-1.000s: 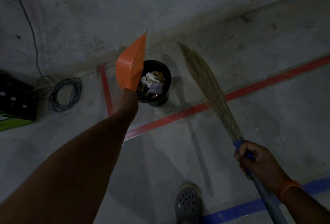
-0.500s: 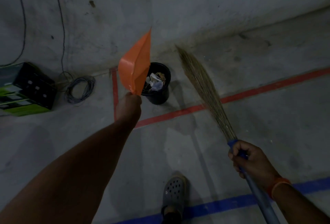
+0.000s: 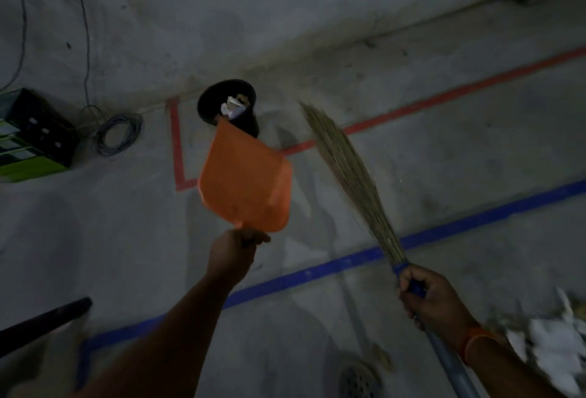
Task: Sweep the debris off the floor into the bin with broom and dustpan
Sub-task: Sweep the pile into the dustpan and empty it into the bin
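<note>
Beyond the left grip (image 3: 233,250), the orange dustpan (image 3: 245,181) is held up off the floor, its handle clamped inside curled fingers and its wide pan facing the camera. The pan's far edge overlaps the near rim of the black bin (image 3: 226,102), which stands on the concrete floor (image 3: 444,156) further out from that grip, close to the wall (image 3: 285,10). Pale scraps of paper show inside the bin.

Off to the other side, the right grip (image 3: 428,297) is wrapped tight round the blue handle of the broom (image 3: 348,175). The straw bristles slant up and away from it, ending just right of the bin and apart from the dustpan. An orange band sits on that wrist.

Right of the right grip, a blurred heap of white debris (image 3: 551,347) lies at the picture's edge. A blue line (image 3: 317,274) runs across the floor under both arms, and a red line (image 3: 444,97) lies further out. Far left of the left grip, a coiled cable (image 3: 119,137) lies beside a black-and-green box (image 3: 35,137). A round drain grate (image 3: 360,380) shows between the two forearms.
</note>
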The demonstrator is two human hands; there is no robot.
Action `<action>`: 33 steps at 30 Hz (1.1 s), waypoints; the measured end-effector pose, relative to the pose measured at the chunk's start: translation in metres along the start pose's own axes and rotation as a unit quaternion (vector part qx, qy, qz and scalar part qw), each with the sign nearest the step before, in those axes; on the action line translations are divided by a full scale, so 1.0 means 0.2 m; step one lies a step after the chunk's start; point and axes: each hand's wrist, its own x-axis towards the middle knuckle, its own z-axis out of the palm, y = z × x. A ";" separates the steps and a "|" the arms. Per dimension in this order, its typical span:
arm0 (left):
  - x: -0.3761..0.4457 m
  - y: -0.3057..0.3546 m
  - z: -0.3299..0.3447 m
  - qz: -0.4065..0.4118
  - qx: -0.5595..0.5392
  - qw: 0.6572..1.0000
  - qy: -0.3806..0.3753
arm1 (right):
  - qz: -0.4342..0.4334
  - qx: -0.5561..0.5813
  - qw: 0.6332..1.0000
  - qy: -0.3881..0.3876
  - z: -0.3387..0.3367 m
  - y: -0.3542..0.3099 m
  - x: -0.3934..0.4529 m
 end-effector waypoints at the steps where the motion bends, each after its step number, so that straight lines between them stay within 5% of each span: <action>1: -0.14 -0.03 0.06 -0.012 -0.011 0.999 -0.029 | 0.010 -0.003 1.000 0.007 -0.03 0.08 -0.10; 6: -0.78 -0.14 0.33 -0.026 -0.042 0.987 -0.154 | 0.032 -0.016 0.998 0.050 -0.16 0.45 -0.67; 14: -1.58 -0.45 0.77 -0.088 -0.138 0.971 -0.175 | 0.085 -0.054 0.993 0.056 -0.33 1.10 -1.42; 26: -2.27 -0.71 1.29 -0.114 -0.181 0.964 -0.157 | 0.122 -0.158 0.980 -0.008 -0.05 2.00 -1.67; 33: -2.54 -0.60 1.43 -0.125 -0.176 0.955 -0.205 | 0.173 -0.152 0.969 0.094 -0.39 2.12 -1.86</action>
